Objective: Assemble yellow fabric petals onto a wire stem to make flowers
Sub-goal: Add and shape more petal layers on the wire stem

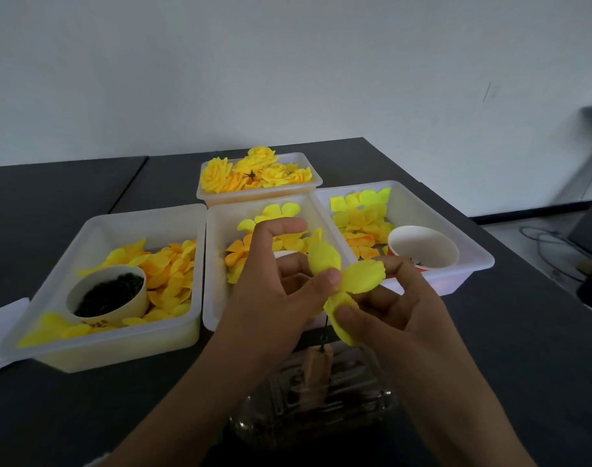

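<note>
A clear plastic container [316,396] lies nearest on the dark table [510,348]. Above it, a yellow petal piece [347,281] is pinched between the left hand [274,291] and right hand [392,305], thumbs pressed on it. Behind, petals are held in white trays [119,352].

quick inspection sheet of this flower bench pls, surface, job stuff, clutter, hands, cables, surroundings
surface: dark table, white paper at its left edge
job's things: yellow petal piece held over a thin stem; three tubs of loose petals; far tub of finished flowers
clutter: cup of dark bits in left tub; empty cup in right tub; clear plastic container under the hands
hands: left hand pinches the petal piece; right hand pinches it too
cables: loose cables on the floor, right
surroundings: plain white wall
</note>
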